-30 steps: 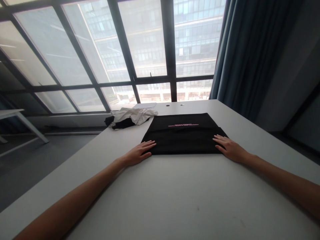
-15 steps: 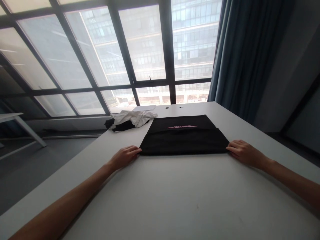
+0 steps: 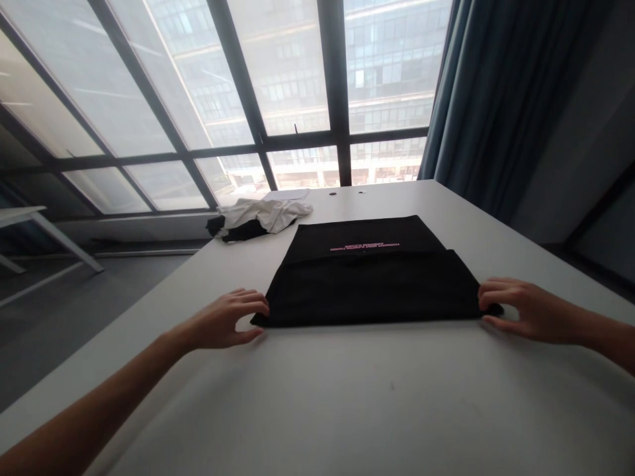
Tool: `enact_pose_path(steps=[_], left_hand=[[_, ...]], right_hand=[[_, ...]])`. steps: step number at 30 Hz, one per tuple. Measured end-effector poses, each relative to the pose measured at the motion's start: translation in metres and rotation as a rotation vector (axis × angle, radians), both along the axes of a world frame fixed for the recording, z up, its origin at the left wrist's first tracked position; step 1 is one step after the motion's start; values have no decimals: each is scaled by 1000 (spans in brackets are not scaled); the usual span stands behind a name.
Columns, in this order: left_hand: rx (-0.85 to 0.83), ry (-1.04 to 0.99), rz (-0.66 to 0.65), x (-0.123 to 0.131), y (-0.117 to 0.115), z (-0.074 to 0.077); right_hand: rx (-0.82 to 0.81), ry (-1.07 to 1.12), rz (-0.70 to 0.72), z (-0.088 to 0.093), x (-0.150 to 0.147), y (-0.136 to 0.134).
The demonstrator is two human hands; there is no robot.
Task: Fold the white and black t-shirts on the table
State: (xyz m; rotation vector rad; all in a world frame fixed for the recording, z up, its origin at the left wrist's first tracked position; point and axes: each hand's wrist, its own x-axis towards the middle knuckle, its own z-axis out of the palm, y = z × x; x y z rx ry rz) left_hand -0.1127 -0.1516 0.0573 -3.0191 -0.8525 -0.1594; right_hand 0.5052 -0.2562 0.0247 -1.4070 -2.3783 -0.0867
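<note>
A black folded cloth [image 3: 367,284] lies flat on the white table [image 3: 347,396], its pink lettering upside down to me near the far part. A fold line crosses it below the print. At the near left corner, my left hand [image 3: 231,318] rests its fingertips on the cloth's edge, the thumb spread away on the tabletop side. My right hand [image 3: 530,309] is at the near right corner, fingers lying over the edge and thumb apart below. The corner tip shows between that thumb and the fingers.
A crumpled white cloth [image 3: 270,210] with a black cloth [image 3: 245,230] under it lies at the table's far left edge. Two small dark items sit near the far edge. Windows [image 3: 292,66] stand behind, a blue curtain [image 3: 471,99] hangs right, and another table [image 3: 24,215] is at left.
My thumbs have parted from my fingers at both near corners, where they were pinching the cloth. The cloth's near edge appears lower and wider in view, and the camera has tilted down.
</note>
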Motion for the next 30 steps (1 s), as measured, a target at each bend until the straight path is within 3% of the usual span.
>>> enact_pose_path(steps=[2,6,8,11,15,18,21,30], left_hand=[[-9,-67,46,17,4,12],[58,-279,160,84,25,17],[43,-288,179,128,39,6],[-2,-160,144,189,64,-22],[-89,19,200,228,93,-60],[-131,30,225,230,102,-74],[-133,14,214,226,104,-76],[-154,5,212,227,105,-74]], right_hand=[[-57,24,36,8,-12,14],[83,155,-45,11,-65,61],[76,159,-40,5,-103,86],[-4,67,-23,-11,-155,122],[-204,-35,-104,-36,-190,155],[-304,-46,-148,-48,-185,163],[-313,-41,-208,-52,-163,161],[-274,-119,-496,-58,-47,131]])
